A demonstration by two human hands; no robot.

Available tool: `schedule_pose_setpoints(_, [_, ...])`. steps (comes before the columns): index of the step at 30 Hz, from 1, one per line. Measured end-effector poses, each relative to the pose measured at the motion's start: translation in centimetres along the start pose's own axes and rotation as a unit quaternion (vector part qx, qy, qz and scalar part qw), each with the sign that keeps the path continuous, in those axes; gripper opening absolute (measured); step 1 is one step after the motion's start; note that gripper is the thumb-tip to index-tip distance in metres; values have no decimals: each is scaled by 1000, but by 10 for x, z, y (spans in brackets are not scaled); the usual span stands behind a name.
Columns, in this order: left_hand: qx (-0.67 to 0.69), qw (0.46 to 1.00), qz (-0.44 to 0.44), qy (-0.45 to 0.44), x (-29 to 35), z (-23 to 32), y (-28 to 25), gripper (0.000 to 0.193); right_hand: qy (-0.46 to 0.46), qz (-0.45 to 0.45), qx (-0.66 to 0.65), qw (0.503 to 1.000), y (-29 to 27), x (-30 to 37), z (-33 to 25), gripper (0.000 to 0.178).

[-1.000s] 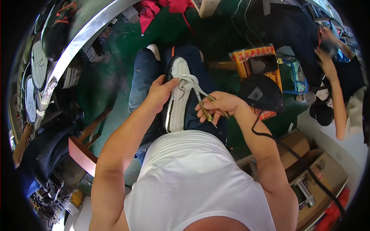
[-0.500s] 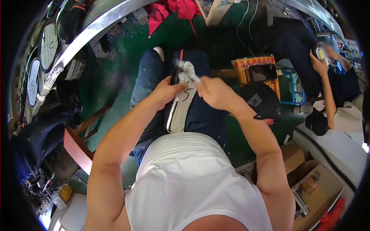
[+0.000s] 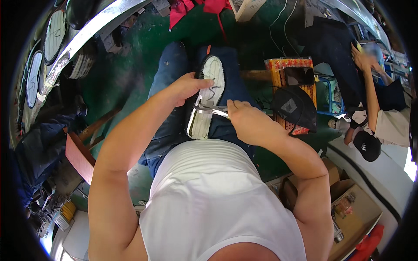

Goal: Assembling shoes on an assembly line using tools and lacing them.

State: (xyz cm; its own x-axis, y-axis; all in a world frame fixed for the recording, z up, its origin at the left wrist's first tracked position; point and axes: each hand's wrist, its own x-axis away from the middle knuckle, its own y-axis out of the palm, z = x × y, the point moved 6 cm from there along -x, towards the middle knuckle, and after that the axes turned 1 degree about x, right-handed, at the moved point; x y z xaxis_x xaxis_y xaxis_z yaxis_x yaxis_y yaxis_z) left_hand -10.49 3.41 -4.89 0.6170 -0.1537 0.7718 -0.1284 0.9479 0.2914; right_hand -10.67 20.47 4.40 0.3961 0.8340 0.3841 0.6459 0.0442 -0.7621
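Note:
Across my lap lies a shoe [image 3: 212, 69], bottom up, with a pale ribbed underside, a dark squiggle on it and a dark edge around. My left hand [image 3: 186, 88] grips its left side, thumb pressed on the pale underside and the other fingers partly hidden. Silvery metal pincers [image 3: 208, 109] are in my closed right hand [image 3: 244, 116]. Their head lies over the shoe's nearer half, by its left edge; whether the jaws bite on anything I cannot tell.
To the right, a black cap [image 3: 294, 106] and a dark phone [image 3: 299, 76] rest on an orange beaded seat. Several shoes [image 3: 54, 39] sit on a metal-edged rack at upper left. A co-worker's hands [image 3: 363, 58] are at far right. An open cardboard box [image 3: 359, 213] stands lower right.
The pincers have come from the shoe's far end down to its nearer half, with my right hand lower. My left hand has shifted farther up the shoe.

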Motion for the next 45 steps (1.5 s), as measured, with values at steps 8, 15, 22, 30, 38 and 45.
schedule_pose_setpoints(8, [-29,996,70,43,4,-14,-8,68,-100,-59,164,980,-5,-27,1,20])
schedule_pose_setpoints(15, [-8,997,46,55,19,-12,-2,79,-93,-18,66,993,9,-39,49,16])
schedule_pose_setpoints(22, [-56,986,-77,134,21,-9,2,85,-59,49,-9,997,12,-18,49,25])
schedule_pose_setpoints(30, [-70,985,8,156,12,-28,3,77,-60,94,197,974,18,21,-3,26])
schedule_pose_setpoints(38, [-294,911,74,279,33,-41,7,93,72,-143,-176,971,47,30,31,30])
schedule_pose_setpoints(45, [-102,965,72,229,36,-71,9,89,166,-150,-307,925,3,33,28,37])
